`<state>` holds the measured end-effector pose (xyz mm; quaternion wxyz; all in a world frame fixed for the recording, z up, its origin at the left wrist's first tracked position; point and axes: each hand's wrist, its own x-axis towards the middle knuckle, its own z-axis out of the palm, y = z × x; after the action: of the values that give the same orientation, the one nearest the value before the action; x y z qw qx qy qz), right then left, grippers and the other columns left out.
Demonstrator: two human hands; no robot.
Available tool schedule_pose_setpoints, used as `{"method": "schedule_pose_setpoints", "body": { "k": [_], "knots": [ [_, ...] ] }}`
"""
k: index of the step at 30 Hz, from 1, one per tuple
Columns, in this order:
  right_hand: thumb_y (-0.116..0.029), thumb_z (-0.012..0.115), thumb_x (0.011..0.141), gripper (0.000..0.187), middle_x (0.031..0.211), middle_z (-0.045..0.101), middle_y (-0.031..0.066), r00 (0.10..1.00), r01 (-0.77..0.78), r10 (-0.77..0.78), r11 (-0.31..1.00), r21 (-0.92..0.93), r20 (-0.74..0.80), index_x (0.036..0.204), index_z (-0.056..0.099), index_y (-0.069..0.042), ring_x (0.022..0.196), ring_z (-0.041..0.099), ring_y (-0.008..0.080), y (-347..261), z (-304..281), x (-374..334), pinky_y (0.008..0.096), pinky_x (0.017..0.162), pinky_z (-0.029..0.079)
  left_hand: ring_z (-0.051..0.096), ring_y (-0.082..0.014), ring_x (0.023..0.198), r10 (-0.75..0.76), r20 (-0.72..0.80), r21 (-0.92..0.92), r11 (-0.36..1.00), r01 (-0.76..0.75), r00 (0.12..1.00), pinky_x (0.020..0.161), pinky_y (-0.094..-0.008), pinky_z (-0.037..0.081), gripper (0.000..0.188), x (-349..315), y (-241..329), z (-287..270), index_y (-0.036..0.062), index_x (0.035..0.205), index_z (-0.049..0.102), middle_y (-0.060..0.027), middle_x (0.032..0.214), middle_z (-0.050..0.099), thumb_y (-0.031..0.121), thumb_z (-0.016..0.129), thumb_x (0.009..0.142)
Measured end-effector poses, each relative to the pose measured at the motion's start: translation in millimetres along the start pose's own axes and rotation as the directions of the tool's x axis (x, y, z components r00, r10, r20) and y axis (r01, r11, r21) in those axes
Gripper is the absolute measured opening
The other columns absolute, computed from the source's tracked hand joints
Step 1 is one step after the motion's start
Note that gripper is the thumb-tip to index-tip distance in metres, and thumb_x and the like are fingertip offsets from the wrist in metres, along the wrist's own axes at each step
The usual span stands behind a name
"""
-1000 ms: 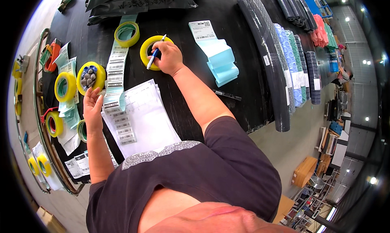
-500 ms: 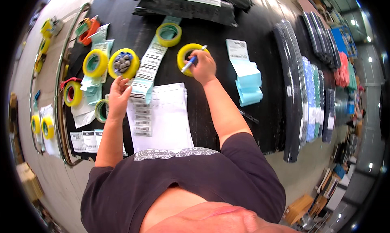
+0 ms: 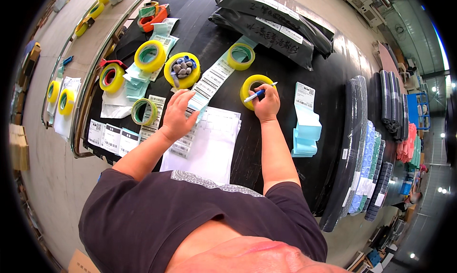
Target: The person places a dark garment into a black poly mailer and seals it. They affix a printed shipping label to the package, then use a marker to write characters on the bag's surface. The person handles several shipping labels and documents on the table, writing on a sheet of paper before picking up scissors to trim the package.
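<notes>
The left hand (image 3: 177,117) is now lying farther across the label strip (image 3: 213,83), fingers spreading wide and covering part of it. The right hand (image 3: 267,104) is still gripping the pen (image 3: 251,98), which is slanting over a tape roll (image 3: 244,89).

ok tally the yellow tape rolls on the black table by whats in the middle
Green-core rolls: 3
Red-core roll: 1
Roll filled with grey pieces: 1
Roll partly covered by the right hand: 1
Total: 6 clearly visible
</notes>
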<state>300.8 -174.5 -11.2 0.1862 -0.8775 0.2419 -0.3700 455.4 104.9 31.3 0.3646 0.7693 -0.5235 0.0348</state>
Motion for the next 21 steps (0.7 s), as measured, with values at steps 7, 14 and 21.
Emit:
{"method": "schedule_pose_setpoints", "body": {
  "k": [7,14,21],
  "knots": [
    [-0.021,0.083,0.072,0.038,0.085,0.068,0.002,1.0,0.03,-0.03,0.999,-0.015,-0.004,0.096,0.054,-0.015,0.085,0.065,0.0288,2,2,-1,0.04,0.079,0.051,0.041,-0.0267,0.138,0.345,0.218,0.113,0.92,-0.374,0.913,0.115,-0.0454,0.026,0.042,-34,26,17,0.0093,0.119,0.062,-0.0056,0.139,0.054,0.018,0.069,0.078],
    [-0.023,0.083,0.073,0.04,0.085,0.068,0.001,1.0,0.021,-0.021,1.0,-0.015,-0.001,0.096,0.052,-0.015,0.085,0.064,0.0271,1,2,-1,0.038,0.078,0.051,0.042,-0.0268,0.137,0.435,0.298,-0.054,0.896,-0.44,0.85,0.115,-0.046,0.028,0.042,-52,27,33,0.0069,0.121,0.061,-0.0072,0.141,0.053,0.02,0.067,0.081],
    [-0.023,0.084,0.073,0.038,0.084,0.066,0.0028,0.997,0.067,-0.067,0.998,-0.008,-0.024,0.094,0.053,-0.014,0.081,0.064,0.0278,2,3,0,0.038,0.075,0.051,0.038,-0.0242,0.138,0.337,0.537,-0.082,0.933,-0.35,0.773,0.116,-0.0424,0.026,0.045,-54,26,47,0.0046,0.127,0.059,-0.0077,0.145,0.048,0.026,0.06,0.088]
  ]
}}
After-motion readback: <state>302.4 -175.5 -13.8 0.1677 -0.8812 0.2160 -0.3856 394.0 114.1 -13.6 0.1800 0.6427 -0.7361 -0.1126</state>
